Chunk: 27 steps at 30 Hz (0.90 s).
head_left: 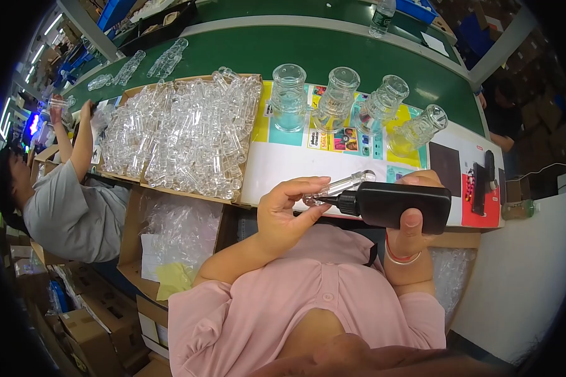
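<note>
Between the thumb and fingers of my left hand point(289, 208) is a small clear tube-shaped piece point(346, 183), tilted up to the right. My right hand point(415, 217) grips a flat black squeeze bottle point(404, 206) lying on its side. The bottle's pointed nozzle point(328, 200) meets or nearly meets the near end of the clear piece; I cannot tell if they touch. Beyond my hands, several clear ribbed vessels stand in a row on the printed sheet, among them a left one point(288, 99) and a tilted-looking right one point(416, 132).
An open carton point(253, 141) heaped with clear pieces point(195, 135) stands to my left. Farther off lies the green tabletop point(233, 53). A dark phone-like object point(478, 188) rests at right. A co-worker in a grey shirt point(75, 210) works at far left. Below sits a plastic-lined box point(182, 232).
</note>
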Motion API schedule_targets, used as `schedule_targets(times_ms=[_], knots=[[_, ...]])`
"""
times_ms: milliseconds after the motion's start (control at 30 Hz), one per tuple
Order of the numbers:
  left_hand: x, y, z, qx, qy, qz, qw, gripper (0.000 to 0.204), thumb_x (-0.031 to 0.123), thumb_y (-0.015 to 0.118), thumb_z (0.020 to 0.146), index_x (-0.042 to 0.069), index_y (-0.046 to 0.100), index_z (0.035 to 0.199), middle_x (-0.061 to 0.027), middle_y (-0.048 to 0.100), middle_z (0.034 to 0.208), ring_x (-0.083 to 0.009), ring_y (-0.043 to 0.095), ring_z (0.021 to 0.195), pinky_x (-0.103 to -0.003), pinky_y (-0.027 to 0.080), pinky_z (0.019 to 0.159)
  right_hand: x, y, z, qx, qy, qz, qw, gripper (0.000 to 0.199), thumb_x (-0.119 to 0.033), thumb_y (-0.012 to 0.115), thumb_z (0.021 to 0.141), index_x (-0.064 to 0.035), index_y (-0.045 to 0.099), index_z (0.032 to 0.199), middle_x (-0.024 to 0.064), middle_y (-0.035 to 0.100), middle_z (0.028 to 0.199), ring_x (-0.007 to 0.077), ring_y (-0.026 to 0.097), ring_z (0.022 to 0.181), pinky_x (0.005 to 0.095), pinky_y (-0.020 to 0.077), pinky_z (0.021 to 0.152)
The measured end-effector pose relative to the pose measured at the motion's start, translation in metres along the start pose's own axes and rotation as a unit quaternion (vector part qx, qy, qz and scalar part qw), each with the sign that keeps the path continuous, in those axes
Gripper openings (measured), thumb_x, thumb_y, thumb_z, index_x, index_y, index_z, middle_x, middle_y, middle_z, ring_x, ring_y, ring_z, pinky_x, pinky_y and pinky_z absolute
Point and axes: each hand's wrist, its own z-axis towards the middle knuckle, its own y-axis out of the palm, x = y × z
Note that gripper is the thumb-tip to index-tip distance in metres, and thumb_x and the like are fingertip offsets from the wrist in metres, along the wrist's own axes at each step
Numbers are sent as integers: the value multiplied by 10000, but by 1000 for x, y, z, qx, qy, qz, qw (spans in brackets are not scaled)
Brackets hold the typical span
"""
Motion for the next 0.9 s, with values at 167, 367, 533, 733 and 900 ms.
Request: schedule_targets(times_ms=[167,367,533,733,900], knots=[[-2,0,0,3,5,6,1000,360,-97,668,707,6,549,1030,-161,589,1111,-127,569,898,-233,453,694,2,-2,-1,-12,-9,-22,1000,533,-475,546,829,32,497,985,118,516,846,172,494,743,282,411,678],[-3,-5,-3,-30,12,51,998,380,-140,646,694,-9,505,1023,-212,556,1111,-268,539,1076,-328,459,889,2,-3,1,-13,14,11,1000,512,-449,571,823,37,511,970,121,518,836,166,497,720,273,417,662],[1,-6,-1,-33,28,85,995,384,-133,662,677,-4,527,1013,-193,567,1095,-255,550,1048,-328,456,881,-1,-7,4,-28,7,-5,1000,511,-451,587,812,38,529,953,119,544,796,169,518,719,274,427,652],[3,-5,6,-8,93,171,981,357,-108,686,634,10,610,963,-159,621,1014,-218,609,875,-275,485,743,-3,-18,8,-84,-78,-54,992,344,-300,643,797,13,574,923,108,603,802,229,564,701,309,453,658],[3,-5,7,3,111,203,973,363,-98,699,618,13,628,957,-143,627,983,-222,608,867,-280,485,736,-20,-24,9,-149,-102,-123,976,339,-238,693,759,-32,558,992,87,614,807,230,590,736,314,460,687]])
